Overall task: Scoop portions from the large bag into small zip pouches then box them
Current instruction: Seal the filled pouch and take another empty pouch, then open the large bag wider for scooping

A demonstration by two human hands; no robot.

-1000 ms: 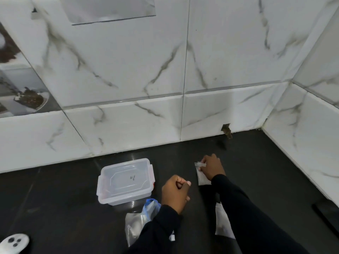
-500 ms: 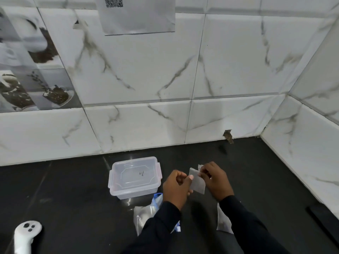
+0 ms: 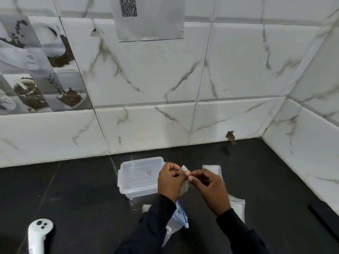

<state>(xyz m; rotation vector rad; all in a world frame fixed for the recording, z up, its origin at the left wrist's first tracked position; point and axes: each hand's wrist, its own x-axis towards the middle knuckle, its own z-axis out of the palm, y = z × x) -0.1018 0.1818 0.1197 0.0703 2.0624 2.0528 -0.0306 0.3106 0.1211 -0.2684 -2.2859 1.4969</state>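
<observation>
While both hands work at one small zip pouch (image 3: pixel 185 188), it hangs between them just above the bench (image 3: pixel 73 198), in front of the right end of the lidded clear box (image 3: pixel 139 177). The left hand (image 3: pixel 169 181) pinches the pouch's top edge with thumb and fingertips, and the right hand (image 3: pixel 211 187) pinches the same edge from the other side. Each grip is narrow and holds only film. Whether the zip is already parted, I cannot tell.

The pouch looks thin, limp and very light, and probably slick. It is best taken by the two lips of its mouth, one lip per hand, and pulled gently apart. A hold lower down would only crumple it.

The large bag (image 3: pixel 174 226), with its blue zip strip, lies near the person, partly under the left sleeve. It is soft and will likely slump, so holding it just below the mouth should steady it. Two more pouches lie flat, one far right (image 3: pixel 211 168) and one near right (image 3: pixel 237 208).
</observation>
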